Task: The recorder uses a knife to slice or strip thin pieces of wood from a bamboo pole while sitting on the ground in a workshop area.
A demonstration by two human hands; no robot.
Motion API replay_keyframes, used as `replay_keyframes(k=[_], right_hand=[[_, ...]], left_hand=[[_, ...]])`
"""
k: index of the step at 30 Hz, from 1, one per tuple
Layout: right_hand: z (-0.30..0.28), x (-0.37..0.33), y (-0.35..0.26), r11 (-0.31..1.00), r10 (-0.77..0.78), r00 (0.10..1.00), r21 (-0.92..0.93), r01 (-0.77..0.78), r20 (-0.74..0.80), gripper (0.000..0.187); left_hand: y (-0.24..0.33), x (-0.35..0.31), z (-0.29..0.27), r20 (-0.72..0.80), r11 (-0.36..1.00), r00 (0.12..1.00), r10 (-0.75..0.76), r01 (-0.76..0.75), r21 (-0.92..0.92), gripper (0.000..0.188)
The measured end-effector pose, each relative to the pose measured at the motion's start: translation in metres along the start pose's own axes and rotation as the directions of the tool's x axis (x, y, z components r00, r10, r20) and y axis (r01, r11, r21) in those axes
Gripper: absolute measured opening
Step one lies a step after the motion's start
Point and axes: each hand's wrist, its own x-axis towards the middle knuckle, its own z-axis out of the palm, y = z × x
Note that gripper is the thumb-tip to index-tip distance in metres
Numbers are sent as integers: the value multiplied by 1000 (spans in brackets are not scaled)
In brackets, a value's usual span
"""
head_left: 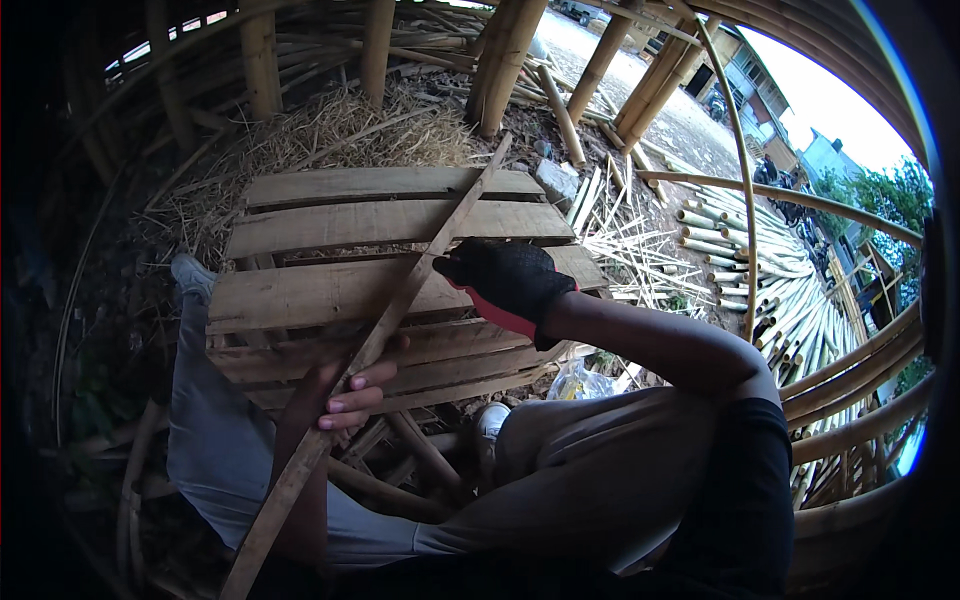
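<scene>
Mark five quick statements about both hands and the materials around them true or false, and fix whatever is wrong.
1. The bare left hand grips a long, flat, tan strip of wood or bamboo. True.
2. The right hand is bare too. False: it wears a black-and-red glove.
3. Gaps show between the boards of the slatted, light-brown wooden platform. True.
4. The strip runs parallel to those boards. False: it crosses them diagonally.
5. Round, pale bamboo poles lie heaped on the picture's right. True.
</scene>
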Motion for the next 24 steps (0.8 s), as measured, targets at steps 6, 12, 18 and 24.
replay_keyframes(k=[6, 12, 18, 24], right_hand=[[9, 3, -1, 998, 2, 987, 59, 7, -158, 44], [12, 2, -11, 994, 74, 992, -68, -81, -102, 37], [12, -28, -46, 949, -241, 962, -175, 262, 133, 31], [21, -37, -50, 886, -378, 924, -269, 378, 52, 25]], left_hand=[[10, 12, 0, 115, 997, 992, -51, 57, -44, 51], [18, 3, -7, -8, 998, 999, -39, 39, 50, 46], [5, -21, 7, -203, 964, 979, 26, 29, 264, 37], [-7, -21, 11, -241, 903, 970, 46, 62, 424, 32]])
